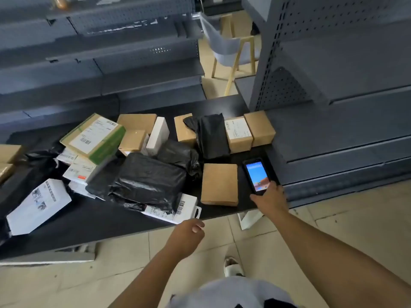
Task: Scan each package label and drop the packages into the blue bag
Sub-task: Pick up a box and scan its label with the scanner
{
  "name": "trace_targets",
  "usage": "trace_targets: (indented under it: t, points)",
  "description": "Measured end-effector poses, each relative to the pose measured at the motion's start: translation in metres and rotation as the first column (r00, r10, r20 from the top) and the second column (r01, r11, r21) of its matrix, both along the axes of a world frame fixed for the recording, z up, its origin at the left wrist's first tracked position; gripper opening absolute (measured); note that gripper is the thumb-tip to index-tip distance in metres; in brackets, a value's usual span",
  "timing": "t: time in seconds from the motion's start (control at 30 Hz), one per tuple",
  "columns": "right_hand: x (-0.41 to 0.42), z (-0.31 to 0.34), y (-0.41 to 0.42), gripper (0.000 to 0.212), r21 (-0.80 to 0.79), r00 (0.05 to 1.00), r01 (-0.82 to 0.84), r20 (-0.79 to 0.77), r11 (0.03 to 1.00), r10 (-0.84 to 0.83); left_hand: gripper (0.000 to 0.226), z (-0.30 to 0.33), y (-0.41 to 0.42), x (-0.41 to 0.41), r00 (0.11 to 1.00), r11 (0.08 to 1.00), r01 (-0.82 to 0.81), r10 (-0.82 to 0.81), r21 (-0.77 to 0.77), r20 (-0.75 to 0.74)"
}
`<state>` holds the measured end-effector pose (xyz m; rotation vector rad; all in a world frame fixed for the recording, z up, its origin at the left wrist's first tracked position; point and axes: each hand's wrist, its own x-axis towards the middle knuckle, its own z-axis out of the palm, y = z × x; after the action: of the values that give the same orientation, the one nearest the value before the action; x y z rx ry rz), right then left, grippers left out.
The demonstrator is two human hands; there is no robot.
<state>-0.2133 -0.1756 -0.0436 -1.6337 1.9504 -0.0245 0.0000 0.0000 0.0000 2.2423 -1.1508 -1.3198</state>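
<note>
Several packages lie on a low black table (93,218): brown cardboard boxes, black plastic bags and white boxes with labels. A handheld scanner (256,174) with a lit screen lies at the table's right end. My right hand (270,196) is at its near end, fingers curling round it. A flat brown box (219,183) sits just left of the scanner. A large black bag parcel (148,182) lies in the middle. My left hand (189,235) hovers by the table's front edge with loosely curled fingers, holding nothing. No blue bag is in view.
Grey metal shelving (333,130) stands to the right and behind the table. A grey chair with wooden legs (231,52) stands in the aisle beyond. Tiled floor lies in front of the table, with my shoe (232,266) on it.
</note>
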Motion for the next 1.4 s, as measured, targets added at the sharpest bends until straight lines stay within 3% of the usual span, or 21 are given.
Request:
trace_targets:
  t: [0.23, 0.5, 0.77, 0.87, 0.97, 1.1, 1.27, 1.4]
  points:
    - [0.007, -0.016, -0.070, 0.122, 0.174, 0.982, -0.127, -0.119, 0.977, 0.148, 0.018, -0.005, -0.022, -0.019, 0.991, 0.992, -0.125, 0.126, 0.015, -0.038]
    - [0.020, -0.031, -0.099, 0.118, 0.215, 0.973, -0.116, -0.172, 0.970, 0.154, 0.017, -0.006, -0.034, -0.031, 0.982, 0.983, -0.186, 0.186, 0.011, -0.022]
    - [0.023, -0.030, -0.096, 0.107, 0.226, 0.976, -0.076, -0.182, 0.971, 0.119, 0.023, -0.004, -0.050, -0.041, 0.992, 0.991, -0.127, 0.126, 0.049, 0.029]
    - [0.017, -0.026, -0.096, 0.100, 0.238, 0.994, -0.041, -0.088, 0.970, 0.064, 0.029, -0.004, -0.058, -0.043, 0.990, 0.992, -0.124, 0.121, 0.033, 0.066]
    - [0.000, -0.019, -0.093, 0.096, 0.345, 0.985, 0.045, 0.139, 0.937, -0.099, 0.046, -0.009, -0.069, -0.046, 0.991, 0.994, -0.108, 0.106, 0.016, 0.083]
    - [-0.031, 0.013, -0.068, 0.060, 0.558, 0.804, 0.156, 0.408, 0.815, -0.433, 0.069, -0.019, -0.090, -0.053, 0.975, 0.998, -0.066, 0.061, 0.014, 0.212]
    - [-0.060, 0.050, -0.025, 0.046, 0.571, 0.705, 0.151, 0.510, 0.807, -0.493, 0.108, -0.030, -0.131, -0.072, 0.884, 0.999, -0.046, 0.031, 0.023, 0.466]
    - [-0.078, 0.066, -0.001, 0.051, 0.531, 0.667, 0.168, 0.559, 0.830, -0.493, 0.123, -0.042, -0.152, -0.076, 0.851, 0.989, -0.026, -0.053, 0.142, 0.522]
